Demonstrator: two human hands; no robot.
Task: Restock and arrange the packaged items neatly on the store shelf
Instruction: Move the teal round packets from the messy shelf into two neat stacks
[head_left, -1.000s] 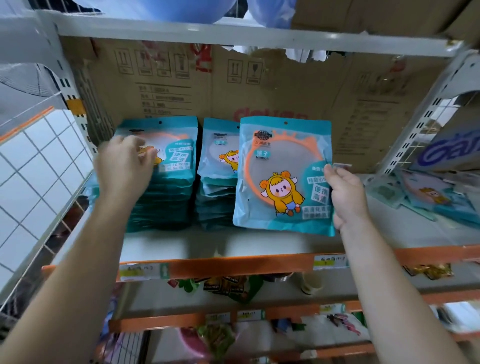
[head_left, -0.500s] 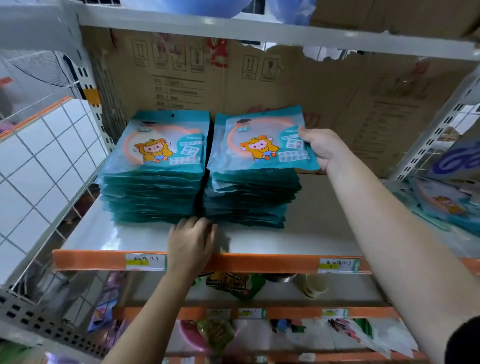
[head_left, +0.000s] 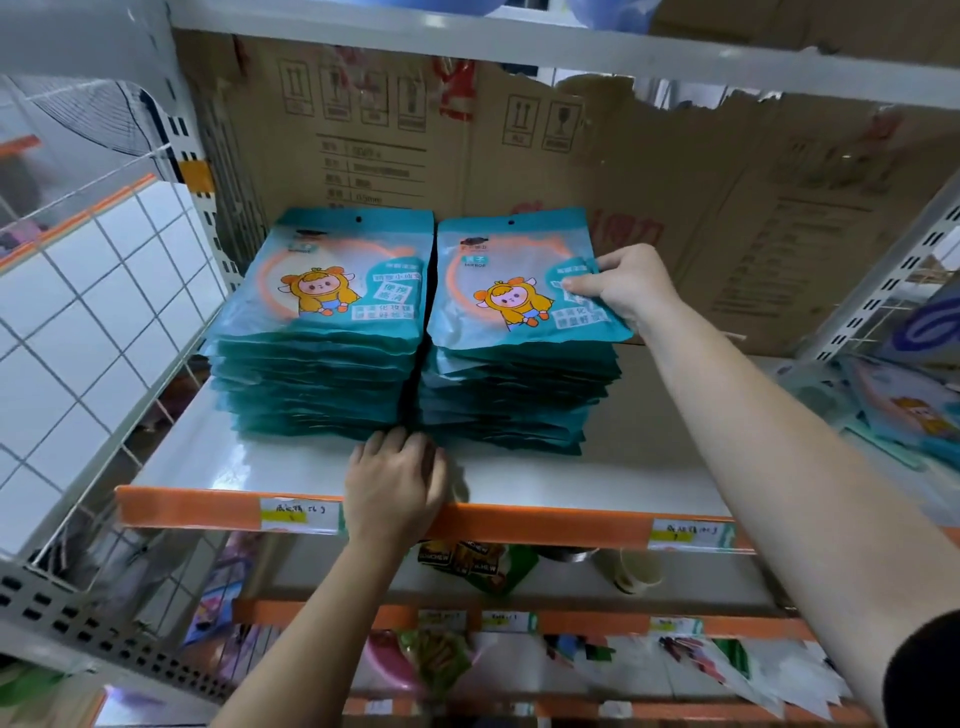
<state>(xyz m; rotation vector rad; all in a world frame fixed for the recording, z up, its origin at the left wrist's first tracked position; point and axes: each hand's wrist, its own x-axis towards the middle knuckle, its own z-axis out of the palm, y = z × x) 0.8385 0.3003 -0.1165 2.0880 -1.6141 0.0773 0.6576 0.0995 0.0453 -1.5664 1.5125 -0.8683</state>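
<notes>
1. The top mirror packet (head_left: 514, 291) lies flat on the right stack (head_left: 509, 400), towards the back left of the white shelf (head_left: 649, 467).
2. My right hand (head_left: 626, 286) pinches its right edge, thumb on top and fingers curled round it.
3. The left stack (head_left: 311, 384) stands pressed against the right one.
4. My left hand (head_left: 397, 483) rests on the shelf with loose fingers. It holds nothing, and its tips touch the foot of the stacks where they meet.
5. Flattened cardboard (head_left: 675, 171) lines the back.
</notes>
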